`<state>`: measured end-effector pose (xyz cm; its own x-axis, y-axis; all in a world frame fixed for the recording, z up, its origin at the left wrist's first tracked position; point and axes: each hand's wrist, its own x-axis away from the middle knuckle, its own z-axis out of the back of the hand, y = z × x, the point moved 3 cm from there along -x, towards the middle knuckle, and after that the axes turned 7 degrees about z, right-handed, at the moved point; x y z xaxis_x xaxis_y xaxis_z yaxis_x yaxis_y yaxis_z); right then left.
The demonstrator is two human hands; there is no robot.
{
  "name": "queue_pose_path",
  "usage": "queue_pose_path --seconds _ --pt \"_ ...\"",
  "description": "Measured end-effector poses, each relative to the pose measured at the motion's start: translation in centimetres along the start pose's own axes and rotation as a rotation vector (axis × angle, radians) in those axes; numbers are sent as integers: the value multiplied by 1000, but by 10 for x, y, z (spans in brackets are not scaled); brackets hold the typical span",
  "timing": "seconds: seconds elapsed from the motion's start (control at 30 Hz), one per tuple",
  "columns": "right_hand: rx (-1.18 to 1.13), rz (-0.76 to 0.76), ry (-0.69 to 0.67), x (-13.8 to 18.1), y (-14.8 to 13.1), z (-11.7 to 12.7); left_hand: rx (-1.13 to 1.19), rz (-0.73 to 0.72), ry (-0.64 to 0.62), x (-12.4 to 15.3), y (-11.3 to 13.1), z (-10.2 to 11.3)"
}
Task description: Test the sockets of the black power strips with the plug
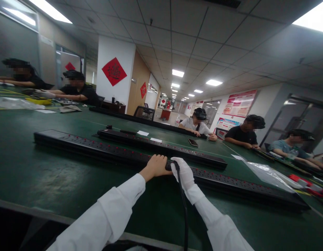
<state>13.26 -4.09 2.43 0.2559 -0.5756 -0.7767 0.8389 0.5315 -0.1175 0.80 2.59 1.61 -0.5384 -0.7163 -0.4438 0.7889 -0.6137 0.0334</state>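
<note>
A long black power strip (pixel 98 148) with rows of sockets and small red dots lies across the green table. My bare left hand (pixel 156 166) is closed over its middle, fingers on the far side and thumb on the near side. Right beside it, my right hand (pixel 184 174) in a white glove grips the end of a black power cable (pixel 185 212) against the strip. The cable hangs down from the hand towards me. Whether a plug sits in a socket is hidden by the fingers.
A second black power strip (pixel 156 147) lies just behind, and a longer black bar (pixel 132 118) farther back. White paper slips (pixel 143 133), a phone (pixel 193 142) and a clear plastic bag (pixel 268 174) lie around. Several people sit across the table and at its sides.
</note>
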Motion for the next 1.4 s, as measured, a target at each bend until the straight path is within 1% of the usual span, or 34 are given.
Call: queue_pose_path --seconds 0.37,0.57,0.87,1.07,1.2,1.4 --pt "3 5 -11 1 1 0 -7 12 -9 1 1 1" --pt "4 0 -20 0 0 1 -1 15 -55 1 1 3" --pt "34 9 -1 0 -2 2 30 -66 -105 3 -6 7" --pt "25 8 -17 0 0 1 29 -112 -86 5 -9 9" --pt "27 2 -31 1 1 0 30 -103 -78 6 -9 9" --pt "24 19 -19 1 0 0 21 -138 -62 6 -8 9"
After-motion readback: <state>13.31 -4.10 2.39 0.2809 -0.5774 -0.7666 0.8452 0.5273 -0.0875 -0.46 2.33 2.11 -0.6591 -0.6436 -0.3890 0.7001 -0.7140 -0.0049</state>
